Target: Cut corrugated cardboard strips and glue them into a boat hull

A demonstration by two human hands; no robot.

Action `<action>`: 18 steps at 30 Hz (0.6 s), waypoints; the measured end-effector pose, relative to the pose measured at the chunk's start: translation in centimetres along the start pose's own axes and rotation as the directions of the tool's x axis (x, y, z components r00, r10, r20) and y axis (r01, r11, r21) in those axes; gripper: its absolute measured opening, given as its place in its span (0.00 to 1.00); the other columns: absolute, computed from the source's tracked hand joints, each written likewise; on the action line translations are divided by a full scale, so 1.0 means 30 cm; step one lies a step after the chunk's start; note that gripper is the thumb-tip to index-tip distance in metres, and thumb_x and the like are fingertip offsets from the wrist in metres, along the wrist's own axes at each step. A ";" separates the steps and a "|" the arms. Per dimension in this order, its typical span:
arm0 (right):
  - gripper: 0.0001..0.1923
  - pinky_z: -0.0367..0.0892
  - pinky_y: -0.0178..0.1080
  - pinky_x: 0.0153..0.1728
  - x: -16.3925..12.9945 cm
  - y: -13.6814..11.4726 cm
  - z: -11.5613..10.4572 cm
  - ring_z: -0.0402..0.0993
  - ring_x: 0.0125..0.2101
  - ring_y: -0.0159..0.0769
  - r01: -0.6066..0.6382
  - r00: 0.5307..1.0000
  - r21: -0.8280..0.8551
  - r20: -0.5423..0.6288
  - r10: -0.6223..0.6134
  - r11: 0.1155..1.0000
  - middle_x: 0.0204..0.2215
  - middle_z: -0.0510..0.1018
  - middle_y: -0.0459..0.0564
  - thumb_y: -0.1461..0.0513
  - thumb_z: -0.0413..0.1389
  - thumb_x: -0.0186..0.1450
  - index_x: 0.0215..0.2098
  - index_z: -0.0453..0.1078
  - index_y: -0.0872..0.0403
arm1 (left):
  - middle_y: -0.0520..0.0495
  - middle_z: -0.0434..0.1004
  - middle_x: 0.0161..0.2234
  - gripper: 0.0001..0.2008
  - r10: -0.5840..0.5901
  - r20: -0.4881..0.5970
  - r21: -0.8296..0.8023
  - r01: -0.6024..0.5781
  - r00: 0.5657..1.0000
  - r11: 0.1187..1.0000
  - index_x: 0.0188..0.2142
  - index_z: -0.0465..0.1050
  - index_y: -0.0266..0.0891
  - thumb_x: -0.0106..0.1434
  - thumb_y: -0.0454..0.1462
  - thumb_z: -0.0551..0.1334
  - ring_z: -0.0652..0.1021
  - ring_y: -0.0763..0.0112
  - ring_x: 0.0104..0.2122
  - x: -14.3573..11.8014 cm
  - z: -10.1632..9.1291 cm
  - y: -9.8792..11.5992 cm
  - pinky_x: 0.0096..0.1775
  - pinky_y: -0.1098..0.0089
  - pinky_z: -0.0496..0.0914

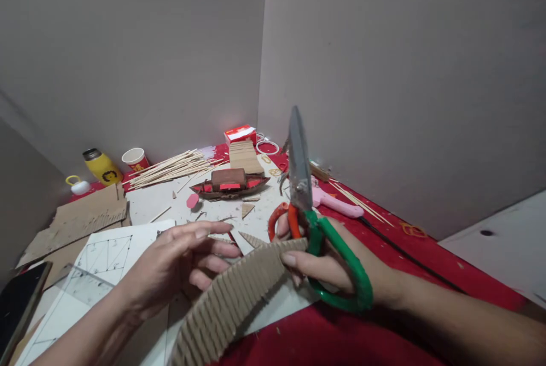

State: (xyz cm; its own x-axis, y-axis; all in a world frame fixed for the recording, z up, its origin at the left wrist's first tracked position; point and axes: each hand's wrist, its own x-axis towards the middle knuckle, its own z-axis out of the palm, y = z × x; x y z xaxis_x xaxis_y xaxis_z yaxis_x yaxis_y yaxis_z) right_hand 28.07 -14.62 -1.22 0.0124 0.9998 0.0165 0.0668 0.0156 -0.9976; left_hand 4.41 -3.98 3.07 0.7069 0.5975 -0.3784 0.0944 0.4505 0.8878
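Observation:
A curved strip of corrugated cardboard (226, 310) is pinched at its upper end by my right hand (328, 266). The same hand also carries scissors (302, 161) with green and orange handles, their blades together and pointing up. My left hand (194, 255) hovers beside the strip, fingers apart, with nothing in it. Beyond the hands a small brown and red model boat (229, 182) sits on a white sheet (149, 200). Cardboard scraps (247, 210) lie in front of the boat.
Thin wooden sticks (170, 168), a paper cup (135, 158) and a yellow bottle (101, 167) stand or lie at the back left. Cardboard sheets (81, 212), a drawing (106, 252) and a clear ruler (87, 286) lie left. A pink hot glue gun (336, 202) lies right. Grey walls close off the back.

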 end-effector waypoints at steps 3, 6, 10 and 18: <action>0.14 0.60 0.30 0.19 -0.002 -0.008 0.032 0.62 0.19 0.27 -0.020 0.999 -0.078 0.028 0.022 0.997 0.20 0.64 0.38 0.58 0.62 0.57 0.36 0.62 0.52 | 0.37 0.81 0.39 0.24 -0.117 0.263 0.063 0.104 0.958 0.993 0.50 0.75 0.36 0.58 0.47 0.67 0.81 0.64 0.34 0.002 0.023 -0.029 0.34 0.71 0.72; 0.15 0.60 0.30 0.19 0.008 -0.015 0.056 0.62 0.19 0.26 -0.062 0.997 -0.041 0.036 0.063 0.997 0.20 0.64 0.38 0.57 0.62 0.56 0.34 0.61 0.52 | 0.38 0.78 0.44 0.26 -0.205 0.439 0.037 0.210 0.875 0.977 0.55 0.69 0.42 0.58 0.43 0.67 0.82 0.63 0.31 -0.003 0.034 -0.064 0.33 0.68 0.74; 0.20 0.61 0.30 0.18 0.013 -0.012 0.042 0.63 0.18 0.27 -0.071 0.997 -0.005 0.032 0.071 0.997 0.21 0.65 0.39 0.52 0.65 0.55 0.34 0.61 0.52 | 0.37 0.78 0.46 0.25 -0.237 0.403 -0.033 0.273 0.884 0.961 0.54 0.69 0.42 0.56 0.38 0.67 0.81 0.68 0.29 -0.008 0.024 -0.066 0.26 0.74 0.73; 0.28 0.63 0.36 0.18 0.039 0.052 -0.095 0.57 0.19 0.31 0.257 0.966 0.083 -0.050 -0.253 0.963 0.23 0.62 0.43 0.35 0.51 0.60 0.40 0.63 0.49 | 0.36 0.80 0.41 0.17 -0.092 0.258 0.061 0.079 0.962 0.995 0.47 0.76 0.35 0.60 0.41 0.63 0.75 0.70 0.27 -0.054 -0.029 0.062 0.22 0.77 0.70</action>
State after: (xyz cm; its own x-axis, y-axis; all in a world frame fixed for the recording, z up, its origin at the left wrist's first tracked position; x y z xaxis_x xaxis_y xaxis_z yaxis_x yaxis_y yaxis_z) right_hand 31.03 -13.45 -2.56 0.0450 0.9613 0.2719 -0.0156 0.2729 -0.9619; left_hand 2.84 -3.52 5.11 0.8522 0.3615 -0.3782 0.1929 0.4547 0.8695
